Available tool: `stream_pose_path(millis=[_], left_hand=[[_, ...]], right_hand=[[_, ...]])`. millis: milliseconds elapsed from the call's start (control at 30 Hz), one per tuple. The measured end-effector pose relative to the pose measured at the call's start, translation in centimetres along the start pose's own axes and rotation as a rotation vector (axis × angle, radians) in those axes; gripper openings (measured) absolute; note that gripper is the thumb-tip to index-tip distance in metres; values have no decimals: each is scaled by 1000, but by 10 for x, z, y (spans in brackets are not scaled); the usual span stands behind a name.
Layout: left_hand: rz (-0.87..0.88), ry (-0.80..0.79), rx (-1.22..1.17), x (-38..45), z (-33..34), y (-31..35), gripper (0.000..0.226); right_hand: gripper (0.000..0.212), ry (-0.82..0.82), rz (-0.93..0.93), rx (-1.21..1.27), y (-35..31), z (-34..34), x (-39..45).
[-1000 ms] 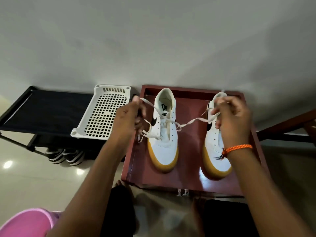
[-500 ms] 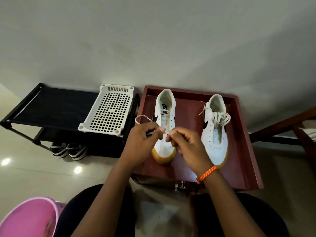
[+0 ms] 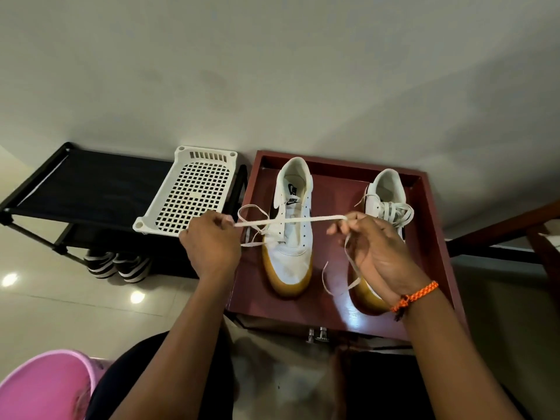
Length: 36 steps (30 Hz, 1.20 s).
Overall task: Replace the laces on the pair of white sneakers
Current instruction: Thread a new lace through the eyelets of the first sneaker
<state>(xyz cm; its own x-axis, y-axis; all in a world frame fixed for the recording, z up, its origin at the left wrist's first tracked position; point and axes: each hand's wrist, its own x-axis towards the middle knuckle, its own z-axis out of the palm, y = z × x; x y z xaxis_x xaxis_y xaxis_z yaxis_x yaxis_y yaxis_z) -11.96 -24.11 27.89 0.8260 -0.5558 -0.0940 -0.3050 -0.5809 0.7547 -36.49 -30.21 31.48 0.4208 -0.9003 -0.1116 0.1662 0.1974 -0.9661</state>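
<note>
Lace (image 3: 291,221): soft, light, limp; your left hand (image 3: 212,241) and right hand (image 3: 375,247) each pinch it, taut between them above the sneaker (image 3: 291,237). Take hold near its ends.

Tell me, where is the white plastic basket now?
In the head view, the white plastic basket sits left of centre on the black rack, just left of the red-brown tray with the sneakers, behind the left hand.
</note>
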Motion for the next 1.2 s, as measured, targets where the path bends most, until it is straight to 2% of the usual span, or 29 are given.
stream_pose_path(millis=[67, 100, 167, 233, 300, 367, 433, 500, 567, 600, 633, 667, 733, 800, 867, 933, 1033, 1200], left_hand=[[227, 33, 35, -12, 0, 10, 31], [384, -60, -74, -16, 1, 15, 35], [584, -396, -293, -32, 9, 26, 25], [624, -641, -287, -48, 20, 31, 24], [580, -723, -259, -52, 28, 31, 23], [517, -725, -305, -45, 29, 28, 17], [450, -626, -382, -33, 21, 30, 29], [305, -406, -445, -19, 8, 32, 32], [107, -62, -423, -5, -2, 26, 28], [34, 101, -348, 3, -5, 20, 26], [7, 200, -227, 7, -8, 15, 25], [40, 230, -101, 8, -7, 13, 26], [255, 144, -13, -1, 0, 14, 26], [504, -142, -179, -19, 11, 24, 25], [591, -501, -348, -39, 21, 34, 27], [603, -668, -355, -50, 31, 36, 28], [566, -700, -256, -45, 39, 29, 26], [494, -467, -143, -17, 26, 25, 27]], right_hand=[[37, -20, -32, -253, 4, 7, -2], [36, -22, -26, -338, 10, 12, -2], [33, -33, 1, -411, 19, 25, -2], [35, -17, -30, -486, 25, 32, -1], [36, 2, -45, -539, 27, 31, 1], [32, -3, -10, -576, 27, 28, 2], [32, -19, 36, -566, 26, 24, 2], [32, -4, 57, -501, 20, 19, 4], [32, 38, 41, -422, 13, 12, 8], [32, 67, 26, -398, 10, 8, 9], [32, 95, 15, -390, 9, 5, 11], [32, 113, 4, -391, 10, 3, 12], [31, 106, -11, -443, 15, 7, 11], [28, 50, -19, -522, 23, 17, 10], [27, -2, -42, -588, 29, 26, 9], [30, -15, -62, -655, 30, 31, 8], [39, -32, -41, -694, 26, 28, 7], [26, 51, -10, -747, 22, 12, 9]])
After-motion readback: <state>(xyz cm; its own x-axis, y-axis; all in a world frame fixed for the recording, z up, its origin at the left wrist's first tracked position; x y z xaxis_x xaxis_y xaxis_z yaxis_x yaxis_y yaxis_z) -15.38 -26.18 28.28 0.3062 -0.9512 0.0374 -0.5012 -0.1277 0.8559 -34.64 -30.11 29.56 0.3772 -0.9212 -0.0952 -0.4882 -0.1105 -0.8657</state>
